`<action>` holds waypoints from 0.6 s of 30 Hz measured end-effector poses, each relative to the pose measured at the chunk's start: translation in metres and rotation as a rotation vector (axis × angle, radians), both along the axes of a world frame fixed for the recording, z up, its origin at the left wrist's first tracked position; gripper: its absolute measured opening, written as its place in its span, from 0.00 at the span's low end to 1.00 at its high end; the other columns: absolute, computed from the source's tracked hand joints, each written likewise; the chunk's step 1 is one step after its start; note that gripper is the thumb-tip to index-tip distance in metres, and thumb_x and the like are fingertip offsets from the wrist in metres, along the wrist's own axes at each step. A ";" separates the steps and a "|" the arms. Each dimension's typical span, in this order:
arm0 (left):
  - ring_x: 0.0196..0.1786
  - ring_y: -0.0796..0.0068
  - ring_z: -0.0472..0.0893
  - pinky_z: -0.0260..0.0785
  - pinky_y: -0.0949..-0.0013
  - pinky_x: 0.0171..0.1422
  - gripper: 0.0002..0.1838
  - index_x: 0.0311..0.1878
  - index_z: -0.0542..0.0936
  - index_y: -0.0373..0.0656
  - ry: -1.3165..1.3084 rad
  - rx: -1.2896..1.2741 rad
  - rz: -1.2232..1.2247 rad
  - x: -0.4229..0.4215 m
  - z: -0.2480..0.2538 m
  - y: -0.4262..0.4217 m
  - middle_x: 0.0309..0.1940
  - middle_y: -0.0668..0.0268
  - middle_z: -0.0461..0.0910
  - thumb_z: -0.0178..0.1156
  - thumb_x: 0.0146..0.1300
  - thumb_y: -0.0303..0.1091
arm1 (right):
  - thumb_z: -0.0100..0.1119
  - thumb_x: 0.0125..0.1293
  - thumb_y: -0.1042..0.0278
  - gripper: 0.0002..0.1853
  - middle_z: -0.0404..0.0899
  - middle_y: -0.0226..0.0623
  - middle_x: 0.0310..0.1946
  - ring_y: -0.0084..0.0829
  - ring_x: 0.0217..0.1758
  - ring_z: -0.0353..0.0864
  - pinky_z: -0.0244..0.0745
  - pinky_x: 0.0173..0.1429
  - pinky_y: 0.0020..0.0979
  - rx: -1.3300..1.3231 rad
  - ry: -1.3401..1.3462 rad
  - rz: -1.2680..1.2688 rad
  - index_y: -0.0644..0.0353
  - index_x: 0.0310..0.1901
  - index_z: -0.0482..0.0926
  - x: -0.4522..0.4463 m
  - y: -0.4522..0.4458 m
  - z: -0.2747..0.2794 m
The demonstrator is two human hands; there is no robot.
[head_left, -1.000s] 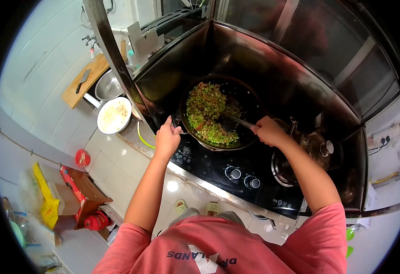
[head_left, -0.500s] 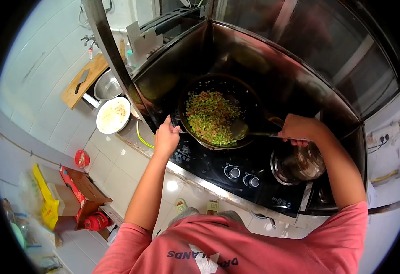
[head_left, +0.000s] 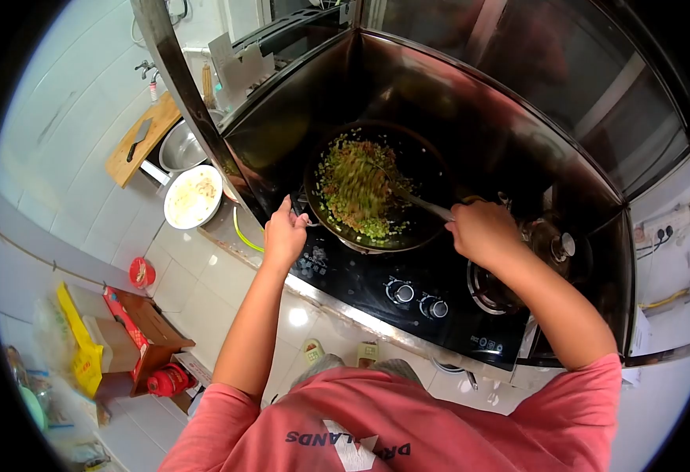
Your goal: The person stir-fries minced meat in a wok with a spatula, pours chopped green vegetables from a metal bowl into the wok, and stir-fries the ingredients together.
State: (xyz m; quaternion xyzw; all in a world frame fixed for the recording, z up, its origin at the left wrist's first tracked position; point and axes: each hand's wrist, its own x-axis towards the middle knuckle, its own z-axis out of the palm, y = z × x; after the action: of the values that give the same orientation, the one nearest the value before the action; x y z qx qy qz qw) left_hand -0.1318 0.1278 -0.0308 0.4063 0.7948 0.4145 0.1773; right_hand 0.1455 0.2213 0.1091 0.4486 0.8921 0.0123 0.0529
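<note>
A dark wok (head_left: 433, 169) stands on the black glass stove (head_left: 353, 275), holding chopped green and brown food (head_left: 357, 185) that is blurred by motion in the middle. My right hand (head_left: 482, 230) is closed around the handle of a spatula (head_left: 427, 206), whose blade is among the food and partly hidden. At the wok's left side, my left hand (head_left: 285, 234) is closed on the wok handle (head_left: 312, 223), of which only a short piece shows.
A lidded pot (head_left: 548, 248) sits right of the wok, partly behind my right forearm. Two knobs (head_left: 417, 299) are at the stove front. On the left are a white pan (head_left: 193, 197), a metal bowl (head_left: 181, 149) and a cutting board (head_left: 156, 130) with a knife (head_left: 138, 140).
My right hand has moved left toward the wok, and the spatula now lies further up in it. The food has shifted and scattered. My left hand stays at the wok handle.
</note>
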 end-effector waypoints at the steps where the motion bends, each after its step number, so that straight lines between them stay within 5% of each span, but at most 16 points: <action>1: 0.33 0.57 0.80 0.71 0.62 0.41 0.28 0.62 0.69 0.35 0.001 -0.009 0.004 0.000 0.002 -0.001 0.26 0.57 0.78 0.60 0.58 0.32 | 0.60 0.56 0.64 0.08 0.81 0.46 0.27 0.45 0.33 0.83 0.76 0.37 0.42 0.035 -0.063 0.012 0.59 0.30 0.83 0.000 -0.005 0.014; 6: 0.32 0.60 0.80 0.71 0.64 0.41 0.28 0.62 0.68 0.35 -0.025 0.000 0.007 -0.002 0.002 0.002 0.25 0.58 0.77 0.60 0.58 0.31 | 0.57 0.52 0.71 0.09 0.81 0.49 0.29 0.45 0.37 0.83 0.77 0.38 0.41 -0.049 -0.220 -0.097 0.60 0.35 0.83 0.000 0.003 0.058; 7: 0.32 0.60 0.80 0.71 0.64 0.42 0.28 0.62 0.68 0.35 -0.033 -0.004 0.008 -0.003 0.002 0.002 0.25 0.58 0.77 0.60 0.58 0.30 | 0.60 0.60 0.61 0.13 0.79 0.48 0.22 0.43 0.25 0.81 0.75 0.29 0.39 -0.151 -0.172 -0.128 0.65 0.33 0.81 0.011 0.023 0.047; 8: 0.32 0.60 0.80 0.71 0.64 0.42 0.28 0.62 0.68 0.35 -0.033 -0.004 0.007 -0.003 0.003 0.002 0.25 0.58 0.77 0.60 0.58 0.30 | 0.60 0.60 0.61 0.13 0.79 0.48 0.22 0.43 0.25 0.81 0.75 0.29 0.39 -0.151 -0.171 -0.128 0.65 0.33 0.81 0.015 0.034 0.048; 11: 0.31 0.62 0.80 0.70 0.65 0.41 0.28 0.63 0.68 0.35 -0.042 0.002 0.004 -0.003 0.005 0.002 0.25 0.58 0.77 0.60 0.58 0.29 | 0.58 0.64 0.59 0.15 0.71 0.36 0.15 0.23 0.11 0.66 0.63 0.14 0.26 -0.916 -0.008 -0.525 0.67 0.32 0.79 0.017 0.045 0.045; 12: 0.31 0.63 0.79 0.70 0.66 0.41 0.28 0.63 0.68 0.36 -0.046 0.008 0.001 -0.002 0.006 0.002 0.24 0.59 0.77 0.60 0.57 0.29 | 0.58 0.64 0.59 0.15 0.71 0.36 0.15 0.23 0.11 0.66 0.63 0.14 0.26 -0.916 -0.010 -0.523 0.67 0.32 0.79 0.018 0.045 0.027; 14: 0.31 0.64 0.79 0.70 0.66 0.41 0.28 0.63 0.69 0.36 -0.052 0.015 0.000 -0.001 0.005 0.001 0.24 0.59 0.77 0.60 0.57 0.29 | 0.56 0.64 0.62 0.14 0.70 0.35 0.13 0.24 0.10 0.65 0.60 0.13 0.29 -1.279 0.445 -0.528 0.67 0.32 0.77 0.019 0.047 -0.022; 18: 0.31 0.66 0.79 0.70 0.67 0.41 0.27 0.62 0.69 0.35 -0.110 0.085 0.026 -0.007 -0.008 0.008 0.24 0.60 0.77 0.59 0.57 0.28 | 0.56 0.64 0.61 0.14 0.70 0.34 0.13 0.26 0.09 0.66 0.63 0.14 0.30 -0.976 0.567 -0.533 0.65 0.30 0.77 -0.006 0.035 -0.049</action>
State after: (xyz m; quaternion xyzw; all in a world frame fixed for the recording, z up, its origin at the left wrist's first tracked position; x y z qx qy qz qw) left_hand -0.1388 0.1354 -0.0383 0.3797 0.7706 0.4721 0.1979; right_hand 0.1399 0.2563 0.0603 0.5658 0.6316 -0.5298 0.0143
